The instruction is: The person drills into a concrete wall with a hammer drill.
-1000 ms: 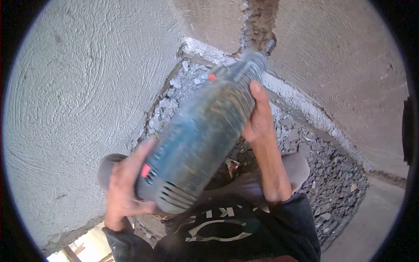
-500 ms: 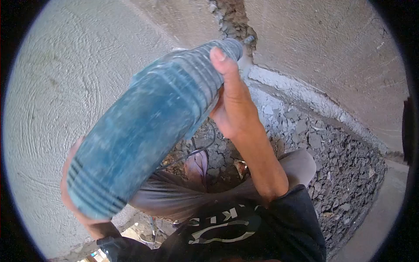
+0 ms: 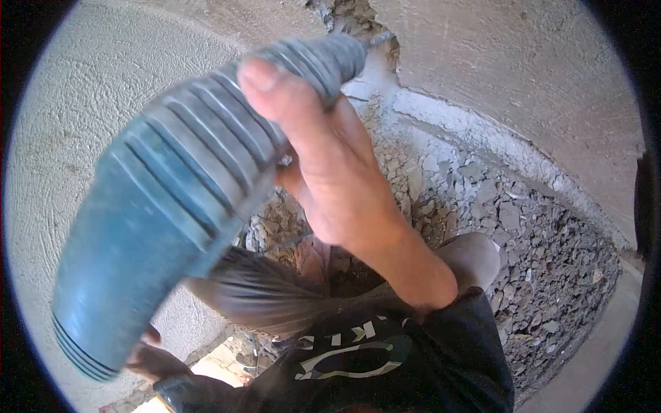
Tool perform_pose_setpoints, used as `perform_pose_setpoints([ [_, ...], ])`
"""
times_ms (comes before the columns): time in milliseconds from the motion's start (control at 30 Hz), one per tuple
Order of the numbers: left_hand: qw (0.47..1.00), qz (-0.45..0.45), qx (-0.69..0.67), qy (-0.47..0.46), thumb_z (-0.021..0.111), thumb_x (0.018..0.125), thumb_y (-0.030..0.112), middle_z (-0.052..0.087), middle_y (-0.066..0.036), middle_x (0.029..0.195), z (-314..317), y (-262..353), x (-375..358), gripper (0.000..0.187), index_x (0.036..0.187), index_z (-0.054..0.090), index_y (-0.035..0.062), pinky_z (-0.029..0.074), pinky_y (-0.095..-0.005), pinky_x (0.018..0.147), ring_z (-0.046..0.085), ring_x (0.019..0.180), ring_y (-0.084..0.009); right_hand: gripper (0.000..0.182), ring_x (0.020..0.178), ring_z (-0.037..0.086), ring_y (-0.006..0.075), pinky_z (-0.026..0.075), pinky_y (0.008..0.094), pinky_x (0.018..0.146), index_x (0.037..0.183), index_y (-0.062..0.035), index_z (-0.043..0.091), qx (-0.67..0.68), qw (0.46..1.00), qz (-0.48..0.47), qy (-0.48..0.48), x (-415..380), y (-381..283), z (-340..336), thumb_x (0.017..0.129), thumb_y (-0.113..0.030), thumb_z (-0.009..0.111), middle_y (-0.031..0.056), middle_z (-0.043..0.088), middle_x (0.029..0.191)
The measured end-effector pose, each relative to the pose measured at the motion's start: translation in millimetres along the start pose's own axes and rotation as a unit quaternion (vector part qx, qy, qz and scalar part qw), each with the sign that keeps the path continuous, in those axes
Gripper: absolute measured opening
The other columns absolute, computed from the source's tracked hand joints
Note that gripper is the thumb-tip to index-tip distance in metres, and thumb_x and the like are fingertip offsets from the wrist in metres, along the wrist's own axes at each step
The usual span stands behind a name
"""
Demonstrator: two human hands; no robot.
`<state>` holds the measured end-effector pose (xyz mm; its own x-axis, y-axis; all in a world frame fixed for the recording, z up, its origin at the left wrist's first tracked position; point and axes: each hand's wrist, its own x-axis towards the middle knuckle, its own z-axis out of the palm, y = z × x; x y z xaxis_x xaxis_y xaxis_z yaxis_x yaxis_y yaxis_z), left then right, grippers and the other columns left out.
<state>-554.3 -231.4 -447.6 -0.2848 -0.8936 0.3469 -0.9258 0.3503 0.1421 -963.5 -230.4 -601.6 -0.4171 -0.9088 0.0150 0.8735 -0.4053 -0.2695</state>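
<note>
A blue-and-grey demolition hammer [image 3: 158,186] slants across the left of the head view, its ribbed grey front towards the wall. Its thin bit [image 3: 382,38] reaches into a broken-out channel [image 3: 358,17] in the plaster. My right hand [image 3: 313,138] is closed round the front housing, thumb over the top ribs and most fingers hidden beneath. My left hand [image 3: 148,358] is at the rear of the hammer, largely hidden behind its body; the few fingers that show are curled there.
Rough plastered walls [image 3: 502,62] meet at the corner ahead. A pale ledge [image 3: 461,124] runs along the right wall's foot. Broken rubble [image 3: 537,275] covers the ground on the right. My knee [image 3: 471,261] and foot [image 3: 313,258] are close below the hammer.
The hammer's rear has swung left and down, and its front has shifted slightly up and left. My right hand has moved left with it. More of the ribbed housing shows.
</note>
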Motion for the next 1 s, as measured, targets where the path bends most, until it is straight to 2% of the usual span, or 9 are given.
perform_pose_setpoints([
  [133,0.999,-0.016,0.031,0.004,0.085,0.068,0.013,0.067,-0.020,0.116,-16,-1,-7,0.066,0.127,0.060,-0.0024,0.052,-0.0406,0.095,0.067,0.107,-0.0295,0.028,0.066,0.066,0.0133,0.057,0.0283,0.054,0.096,-0.0032,0.063,0.026,1.000,0.014,0.001,3,5,1,0.084,-0.025,0.077,0.0058,0.067,0.087],
  [200,0.999,-0.013,0.035,-0.006,0.085,0.069,0.010,0.068,-0.020,0.115,-12,21,-9,0.063,0.126,0.060,-0.0025,0.053,-0.0403,0.093,0.067,0.106,-0.0290,0.036,0.074,0.068,0.0150,0.059,0.0351,0.060,0.103,-0.0026,0.062,-0.033,0.997,0.071,-0.011,2,-7,-2,0.082,-0.027,0.077,0.0071,0.068,0.095],
  [233,0.999,-0.006,0.038,-0.018,0.085,0.070,0.009,0.069,-0.020,0.114,-9,35,-4,0.061,0.125,0.061,-0.0026,0.053,-0.0401,0.093,0.067,0.105,-0.0288,0.044,0.089,0.068,0.0191,0.059,0.0434,0.074,0.112,-0.0048,0.062,-0.076,0.995,0.060,0.024,-1,-10,-1,0.085,-0.038,0.073,0.0080,0.068,0.102],
  [300,0.998,0.028,0.035,-0.051,0.084,0.070,0.007,0.069,-0.020,0.112,7,90,23,0.059,0.124,0.062,-0.0027,0.054,-0.0398,0.092,0.068,0.104,-0.0284,0.045,0.092,0.067,0.0205,0.057,0.0441,0.078,0.114,-0.0057,0.061,-0.080,0.994,0.068,0.034,3,-10,-6,0.086,-0.041,0.069,0.0084,0.068,0.105],
  [400,0.982,0.119,0.014,-0.146,0.083,0.072,0.003,0.071,-0.019,0.109,31,174,67,0.055,0.122,0.063,-0.0029,0.055,-0.0394,0.090,0.069,0.102,-0.0277,0.050,0.103,0.065,0.0244,0.053,0.0461,0.091,0.120,-0.0084,0.060,-0.065,0.994,0.069,0.062,12,-5,-18,0.091,-0.049,0.058,0.0097,0.067,0.115],
  [500,0.909,0.323,-0.149,-0.216,0.075,0.065,-0.002,0.058,-0.020,0.137,66,196,85,0.081,0.141,0.048,0.0019,0.047,-0.0399,0.103,0.059,0.125,-0.0331,0.053,0.107,0.065,0.0260,0.051,0.0456,0.097,0.123,-0.0073,0.059,-0.043,0.995,0.082,0.045,14,-5,-40,0.094,-0.051,0.053,0.0105,0.067,0.119],
  [767,0.898,0.074,-0.256,-0.349,0.067,0.063,0.000,0.053,-0.023,0.138,124,116,-8,0.086,0.144,0.040,0.0052,0.039,-0.0436,0.111,0.050,0.132,-0.0406,0.057,0.111,0.064,0.0332,0.051,0.0476,0.100,0.130,0.0025,0.049,-0.097,0.979,0.174,0.050,-23,40,-85,0.095,-0.042,0.059,0.0257,0.063,0.122],
  [867,0.899,0.123,-0.289,-0.305,0.068,0.064,-0.003,0.060,-0.028,0.125,143,93,-30,0.092,0.149,0.035,0.0080,0.050,-0.0430,0.097,0.059,0.115,-0.0465,0.057,0.107,0.066,0.0332,0.053,0.0464,0.097,0.129,0.0032,0.049,-0.086,0.972,0.195,0.101,-33,48,-81,0.094,-0.039,0.062,0.0271,0.064,0.120],
  [1000,0.896,0.142,-0.297,-0.298,0.071,0.057,-0.001,0.060,-0.028,0.124,142,88,-40,0.096,0.147,0.038,0.0040,0.050,-0.0425,0.095,0.061,0.112,-0.0442,0.055,0.105,0.067,0.0326,0.054,0.0459,0.095,0.125,0.0031,0.052,-0.151,0.963,0.189,0.117,-41,48,-77,0.092,-0.039,0.065,0.0282,0.064,0.119],
])
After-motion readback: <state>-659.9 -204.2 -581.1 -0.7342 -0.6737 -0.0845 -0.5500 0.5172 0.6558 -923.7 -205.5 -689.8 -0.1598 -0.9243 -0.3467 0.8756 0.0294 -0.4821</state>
